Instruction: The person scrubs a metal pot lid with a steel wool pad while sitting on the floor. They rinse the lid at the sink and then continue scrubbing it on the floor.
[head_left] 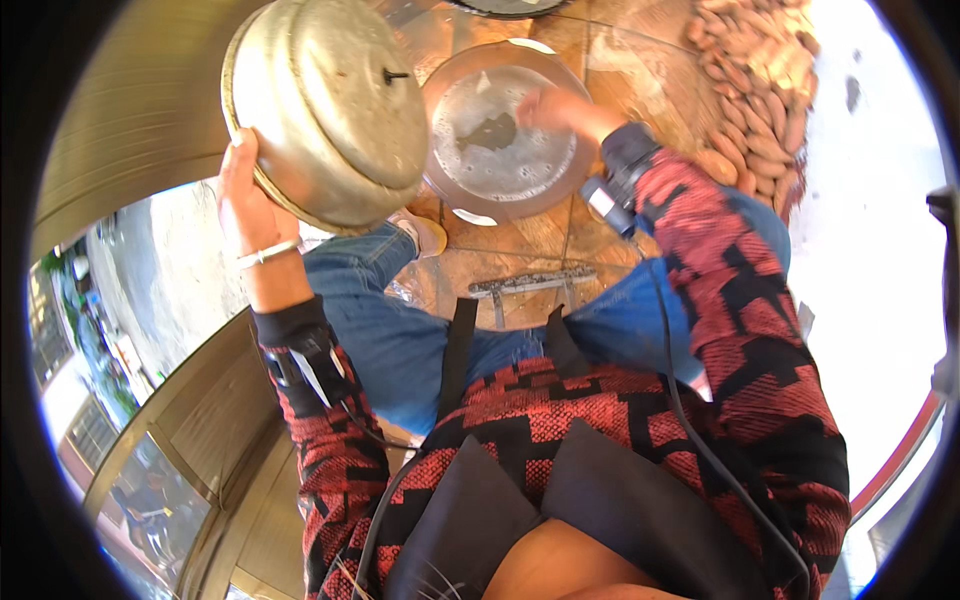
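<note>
At the left, the person's left hand (pixel 245 200) had its fingers bent tight around the near-left rim of a big metal lid (pixel 335 110), which stood tilted up in the air, its body reaching rightward from the grip. Right of it, the right hand (pixel 555 110) was above or at the water of a round basin (pixel 520 210); motion blur hid the fingers, so how far they were spread, or whether they held anything, could not be told. The lid was domed and stepped, dull silver with a yellowish cast and small marks, a short dark stub (pixel 395 76) jutting from its top. The basin had see-through brownish sides, pale handles and cloudy, bubbly water (pixel 510 178) with a darker patch in the middle. Leftmost stood a tan panel (pixel 130 120); toward the middle, the person's jeans-clad legs (pixel 375 320) were spread on a brown tiled floor (pixel 545 235), and to the right lay heaped sweet potatoes (pixel 765 140) beside bright, pale ground (pixel 860 250).
</note>
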